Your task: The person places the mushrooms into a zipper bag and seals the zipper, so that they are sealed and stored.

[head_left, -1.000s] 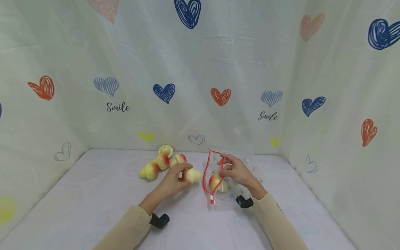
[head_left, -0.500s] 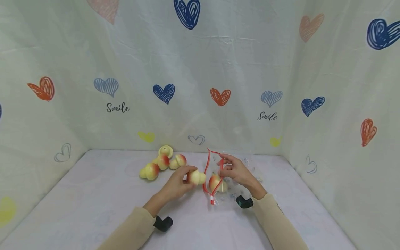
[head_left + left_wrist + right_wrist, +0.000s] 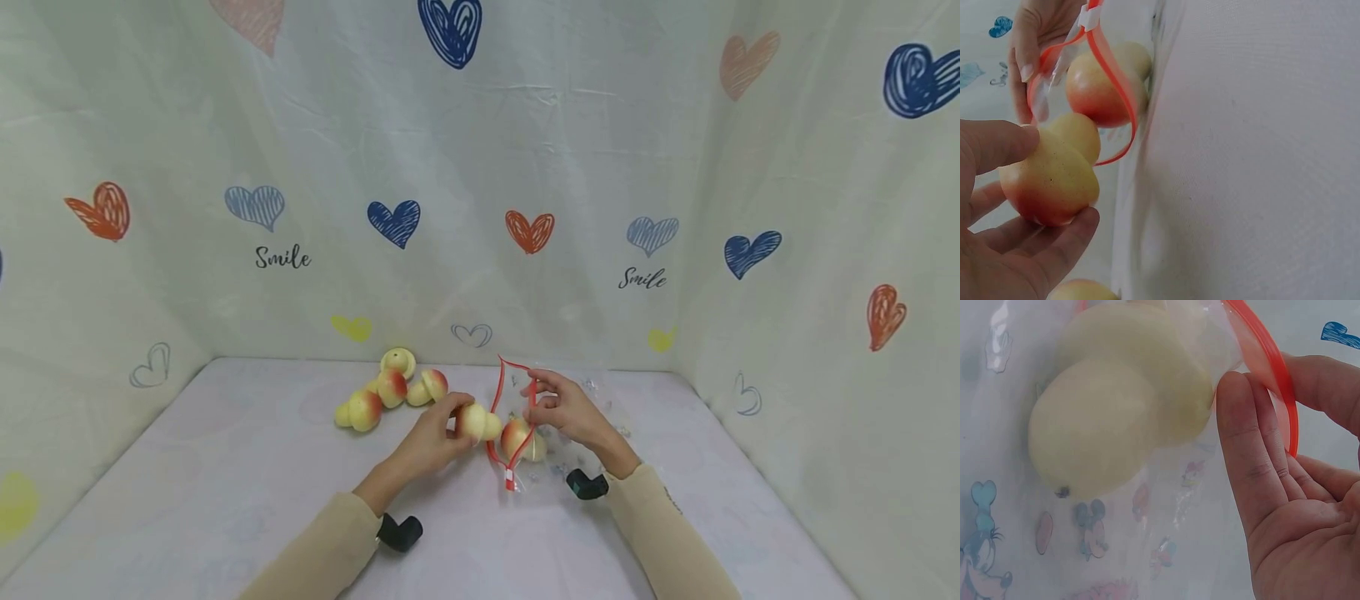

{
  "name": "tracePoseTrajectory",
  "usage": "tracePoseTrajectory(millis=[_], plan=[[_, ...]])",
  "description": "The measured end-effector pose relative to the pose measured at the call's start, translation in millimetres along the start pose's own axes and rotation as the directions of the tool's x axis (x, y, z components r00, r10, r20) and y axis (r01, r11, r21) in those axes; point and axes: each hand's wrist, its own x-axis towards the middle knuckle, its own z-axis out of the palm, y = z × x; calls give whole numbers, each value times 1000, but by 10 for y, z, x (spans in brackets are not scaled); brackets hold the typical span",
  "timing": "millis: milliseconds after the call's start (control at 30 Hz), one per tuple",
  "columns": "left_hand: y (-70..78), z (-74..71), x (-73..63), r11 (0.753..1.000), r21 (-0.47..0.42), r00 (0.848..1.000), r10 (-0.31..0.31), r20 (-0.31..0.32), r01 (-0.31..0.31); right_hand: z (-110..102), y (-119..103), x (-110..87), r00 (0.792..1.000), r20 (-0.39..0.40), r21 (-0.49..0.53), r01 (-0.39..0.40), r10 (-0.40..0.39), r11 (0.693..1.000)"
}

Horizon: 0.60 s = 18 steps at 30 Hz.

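Gourd (image 3: 1050,178) gripped by left hand (image 3: 429,442), thumb opposing fingers, at the mouth of the zip bag (image 3: 1111,70); right hand (image 3: 566,410) pinches the bag's rim. Loading step, apparently; next calls for insertion beside the bagged gourd (image 3: 1091,425).

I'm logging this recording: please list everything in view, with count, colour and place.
held gourd-shaped object: 1, pale yellow and red, in the left hand at the bag's mouth
bagged gourd-shaped object: 1, pale yellow and red, inside the bag
loose gourd-shaped objects: 4, pale yellow, red on three, grouped toward the back of the table
zip bag: 1, clear with red trim and cartoon prints, on the table
table: 1, whitish, under everything
backdrop: 1, whitish with multicoloured hearts and two dark "Smile" words, around the table
wrist devices: 2, black, one by each wrist
sleeves: 2, beige, both forearms
left hand: 1, bare, gripping the held object
right hand: 1, bare, pinching the bag's red trim
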Motion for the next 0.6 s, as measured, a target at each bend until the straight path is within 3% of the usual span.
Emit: tracePoseTrajectory(millis=[200,333,600], plan=[[-23,4,34,999,-30,1000,-21,10,22,-3,11,5,1000,0,-7,1,-1,1000],[-38,8,57,999,-30,999,-41,11,41,-26,138,65,1000,-5,3,-3,3,1000],[-67,33,110,998,-68,999,-13,39,16,-38,316,141,1000,-17,4,11,-11,1000]])
